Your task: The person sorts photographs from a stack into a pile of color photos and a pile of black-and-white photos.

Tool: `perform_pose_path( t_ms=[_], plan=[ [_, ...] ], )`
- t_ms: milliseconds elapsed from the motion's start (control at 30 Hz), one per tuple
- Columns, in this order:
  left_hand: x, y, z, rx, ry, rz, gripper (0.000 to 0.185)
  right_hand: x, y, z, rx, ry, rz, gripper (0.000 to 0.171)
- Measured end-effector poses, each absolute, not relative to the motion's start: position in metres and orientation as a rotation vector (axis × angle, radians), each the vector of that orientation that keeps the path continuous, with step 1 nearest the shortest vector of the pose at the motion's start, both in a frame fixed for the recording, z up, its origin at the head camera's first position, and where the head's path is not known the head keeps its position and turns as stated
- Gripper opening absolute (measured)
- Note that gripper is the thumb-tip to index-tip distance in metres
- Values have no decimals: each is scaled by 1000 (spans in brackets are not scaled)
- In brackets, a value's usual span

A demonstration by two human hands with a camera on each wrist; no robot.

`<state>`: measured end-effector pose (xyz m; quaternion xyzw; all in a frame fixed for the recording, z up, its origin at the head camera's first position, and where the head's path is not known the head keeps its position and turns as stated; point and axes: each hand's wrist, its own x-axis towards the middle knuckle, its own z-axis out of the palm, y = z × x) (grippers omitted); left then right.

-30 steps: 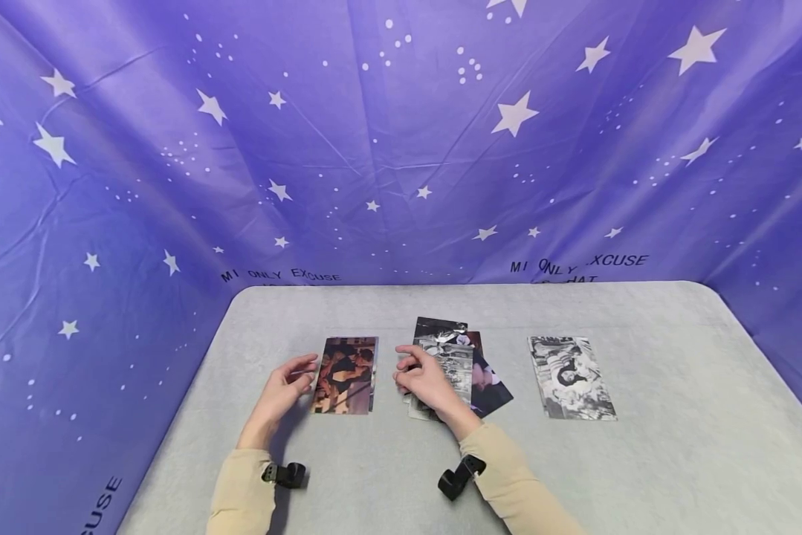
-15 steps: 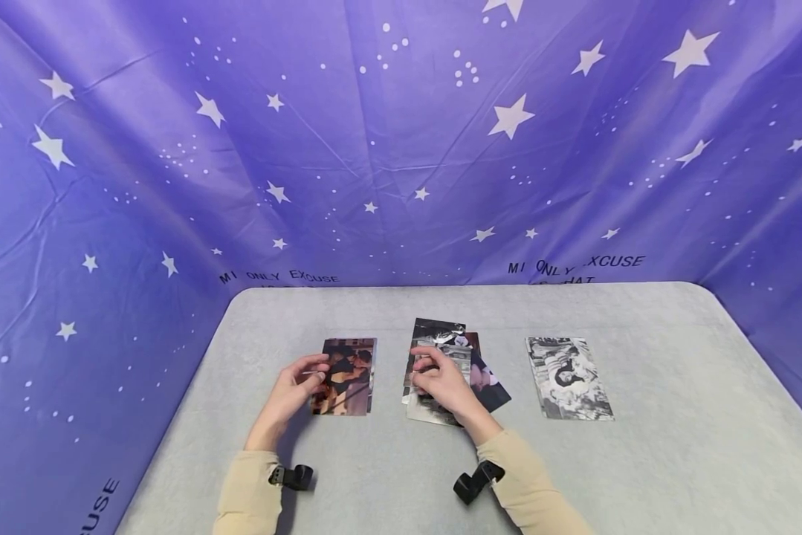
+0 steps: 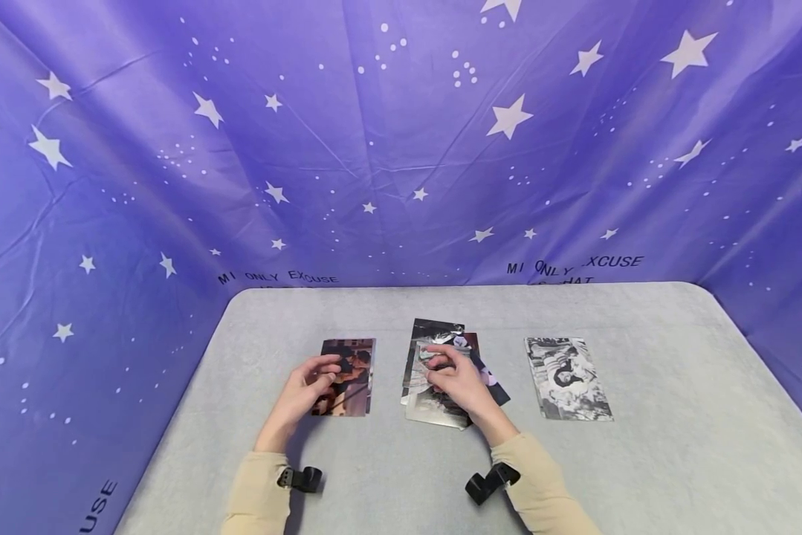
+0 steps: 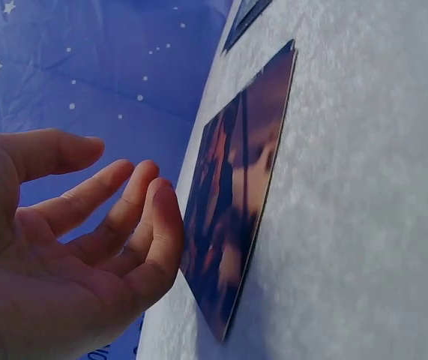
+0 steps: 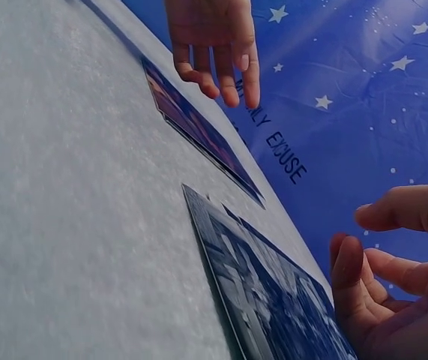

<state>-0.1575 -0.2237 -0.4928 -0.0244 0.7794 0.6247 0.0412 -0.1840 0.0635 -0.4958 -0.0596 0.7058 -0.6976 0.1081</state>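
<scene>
My left hand [image 3: 307, 390] hovers over the left edge of a stack of colour photos [image 3: 352, 397], its fingers loosely bent around nothing. In the left wrist view, a gap shows between the thumb and the fingers of the left hand [image 4: 101, 225], beside the glossy brown-orange photo [image 4: 236, 202]. Over the middle pile of photos [image 3: 434, 407], the right hand [image 3: 466, 383] is held with relaxed fingers and covers part of the prints. No print sits between the fingers of the right hand [image 5: 401, 277] in the right wrist view, where a black-and-white photo [image 5: 266, 300] lies below it.
To the right lies a stack of black-and-white photos [image 3: 570, 380], slightly fanned. The middle pile is uneven, with a dark print [image 3: 497, 390] jutting out at its right. Everything rests on a grey table [image 3: 374, 475], with a purple star-printed curtain [image 3: 374, 148] behind and at the sides.
Both hands have drifted right. The left now overlaps the colour stack's left edge, and the right has slid across the middle pile, uncovering its left side. The photo stacks look unmoved.
</scene>
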Motion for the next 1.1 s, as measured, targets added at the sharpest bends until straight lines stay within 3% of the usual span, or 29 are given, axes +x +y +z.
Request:
perform_pose_path(
  t_ms=[1100],
  plan=[
    [-162, -172, -500, 17, 2210, 2033, 35, -178, 114, -499, -93, 2198, -2029, 49]
  ],
)
